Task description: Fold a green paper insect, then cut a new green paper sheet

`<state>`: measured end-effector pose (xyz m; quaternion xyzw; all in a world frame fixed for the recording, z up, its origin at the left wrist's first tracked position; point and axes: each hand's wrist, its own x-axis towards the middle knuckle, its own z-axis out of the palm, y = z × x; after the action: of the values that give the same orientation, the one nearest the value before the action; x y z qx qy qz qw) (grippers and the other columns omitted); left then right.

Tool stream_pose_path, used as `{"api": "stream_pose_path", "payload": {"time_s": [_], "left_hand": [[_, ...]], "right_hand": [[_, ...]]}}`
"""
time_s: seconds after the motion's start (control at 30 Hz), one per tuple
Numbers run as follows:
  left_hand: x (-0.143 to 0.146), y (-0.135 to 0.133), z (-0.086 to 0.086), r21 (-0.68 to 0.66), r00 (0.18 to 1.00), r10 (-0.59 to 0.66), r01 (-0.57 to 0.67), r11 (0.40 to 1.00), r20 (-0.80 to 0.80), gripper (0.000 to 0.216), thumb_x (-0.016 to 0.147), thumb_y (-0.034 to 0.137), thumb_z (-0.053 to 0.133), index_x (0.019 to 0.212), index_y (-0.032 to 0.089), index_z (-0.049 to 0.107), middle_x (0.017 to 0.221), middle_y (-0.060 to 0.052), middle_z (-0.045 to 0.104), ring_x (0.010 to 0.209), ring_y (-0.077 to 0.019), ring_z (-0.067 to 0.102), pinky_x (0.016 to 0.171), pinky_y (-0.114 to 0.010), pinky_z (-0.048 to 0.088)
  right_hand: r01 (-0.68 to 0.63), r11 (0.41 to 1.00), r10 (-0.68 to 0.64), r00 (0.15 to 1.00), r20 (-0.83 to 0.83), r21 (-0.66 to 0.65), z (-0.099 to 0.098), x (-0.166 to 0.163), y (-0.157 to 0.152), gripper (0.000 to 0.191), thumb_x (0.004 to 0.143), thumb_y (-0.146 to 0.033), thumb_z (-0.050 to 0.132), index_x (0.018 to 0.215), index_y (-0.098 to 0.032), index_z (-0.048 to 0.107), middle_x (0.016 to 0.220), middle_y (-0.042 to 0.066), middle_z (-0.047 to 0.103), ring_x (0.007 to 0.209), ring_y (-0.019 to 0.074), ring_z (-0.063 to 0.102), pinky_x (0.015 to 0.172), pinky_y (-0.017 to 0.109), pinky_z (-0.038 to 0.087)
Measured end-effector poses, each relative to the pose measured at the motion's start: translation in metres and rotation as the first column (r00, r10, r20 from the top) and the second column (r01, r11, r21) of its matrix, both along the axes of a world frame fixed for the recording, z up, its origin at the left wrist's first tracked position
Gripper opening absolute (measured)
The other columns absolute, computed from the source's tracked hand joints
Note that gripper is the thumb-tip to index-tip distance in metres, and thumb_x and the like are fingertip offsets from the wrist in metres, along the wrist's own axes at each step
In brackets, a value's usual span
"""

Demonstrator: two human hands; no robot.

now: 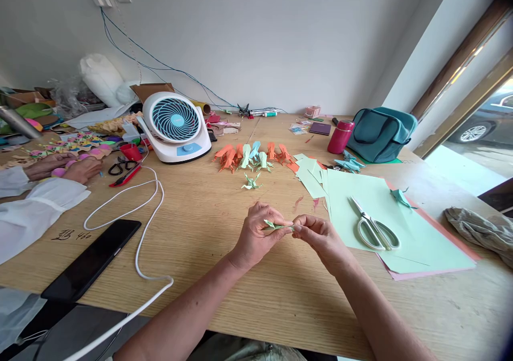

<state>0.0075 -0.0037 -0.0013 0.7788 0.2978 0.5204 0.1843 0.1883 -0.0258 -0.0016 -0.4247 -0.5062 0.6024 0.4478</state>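
Between my two hands is a small piece of folded light-green paper (271,224), held above the front of the wooden table. My left hand (259,226) pinches it between thumb and fingers, and a pointed end sticks up there. Fingertips of my right hand (316,234) close on its other end, so that part is mostly hidden. Beyond my hands sits a green folded-paper figure (251,181). Behind it stand several orange folded figures (228,157), with pale-green and blue ones among them. White-handled scissors (375,229) lie on pale-green paper sheets (425,243) to my right.
A white fan (176,126) stands at the back left. A white cable (138,243) loops beside a black phone (92,259). At far left, another person's hands (82,169) handle small items. A pink flask (340,136) and teal bag (380,134) stand back right.
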Motion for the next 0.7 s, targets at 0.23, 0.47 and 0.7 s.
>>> {"api": "stream_pose_path", "payload": {"time_s": [0.23, 0.47, 0.7], "left_hand": [[-0.0013, -0.0023, 0.0014, -0.034, 1.0, -0.03, 0.03, 0.999, -0.003, 0.005, 0.083, 0.026, 0.072, 0.084, 0.022, 0.074, 0.076, -0.003, 0.068, 0.08, -0.0176, 0.057, 0.085, -0.035, 0.043], [0.0005, -0.003, 0.0015, -0.074, 0.999, -0.038, 0.039, 0.996, 0.025, 0.005, 0.083, 0.024, 0.072, 0.079, 0.021, 0.074, 0.073, -0.003, 0.068, 0.076, -0.0168, 0.055, 0.082, -0.035, 0.042], [-0.0003, -0.0013, -0.0002, -0.055, 0.997, -0.068, 0.07, 0.996, 0.035, 0.003, 0.082, 0.024, 0.072, 0.082, 0.022, 0.074, 0.075, -0.003, 0.068, 0.077, -0.0169, 0.055, 0.082, -0.035, 0.041]], "right_hand": [[-0.059, 0.998, 0.059, 0.997, -0.051, 0.0, 0.0022, 0.0009, -0.0013, 0.029, 0.077, -0.047, 0.075, 0.074, -0.019, 0.066, 0.067, 0.0, 0.061, 0.067, 0.0133, 0.048, 0.066, 0.028, 0.034], [-0.065, 0.997, 0.063, 0.997, 0.043, 0.042, 0.0034, 0.0049, 0.0001, 0.028, 0.078, -0.046, 0.073, 0.074, -0.019, 0.067, 0.069, 0.0, 0.061, 0.068, 0.0133, 0.048, 0.063, 0.027, 0.034], [-0.059, 0.995, 0.047, 0.987, 0.151, 0.076, 0.0056, 0.0058, -0.0009, 0.032, 0.078, -0.05, 0.071, 0.072, -0.019, 0.065, 0.068, 0.0, 0.057, 0.065, 0.0137, 0.045, 0.059, 0.027, 0.032]]}}
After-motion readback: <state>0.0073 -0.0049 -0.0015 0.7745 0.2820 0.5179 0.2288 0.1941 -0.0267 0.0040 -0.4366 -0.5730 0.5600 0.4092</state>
